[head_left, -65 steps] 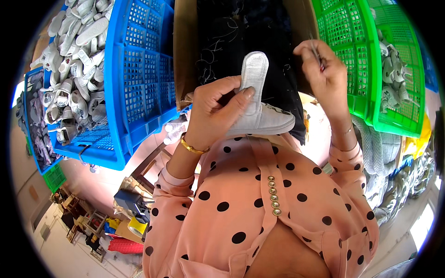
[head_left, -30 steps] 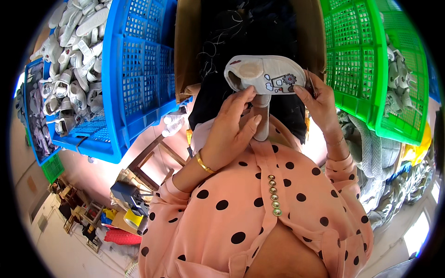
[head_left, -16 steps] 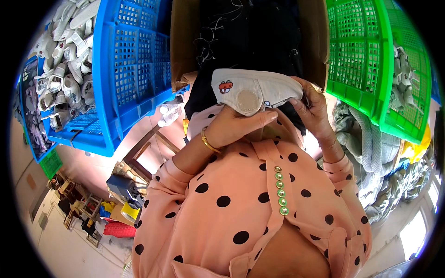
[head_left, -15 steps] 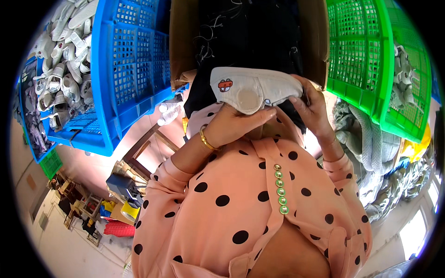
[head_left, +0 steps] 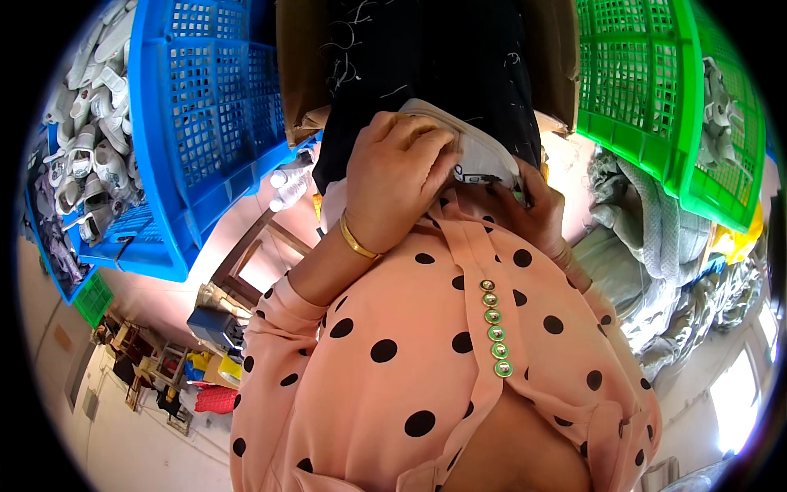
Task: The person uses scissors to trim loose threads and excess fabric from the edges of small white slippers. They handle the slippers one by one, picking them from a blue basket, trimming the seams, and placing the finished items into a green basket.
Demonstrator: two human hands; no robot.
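Note:
A small white shoe upper lies between my two hands, above my dark-clothed lap. My left hand, with a gold bangle on its wrist, is closed over its left part, fingers curled with the knuckles up. My right hand grips the right end, with its thumb and fingers around the edge. A dark printed patch shows on the near side of the upper. The left hand's fingers hide much of the rest.
A blue plastic crate stands at the left, with many white shoe pieces beyond it. A green crate stands at the right, near grey bundled material. Cardboard flanks my legs. Loose threads cling to my dark trousers.
My left hand has moved up from beneath the shoe upper and closed over its left part. The upper has turned and tilted, and its red car picture is out of sight.

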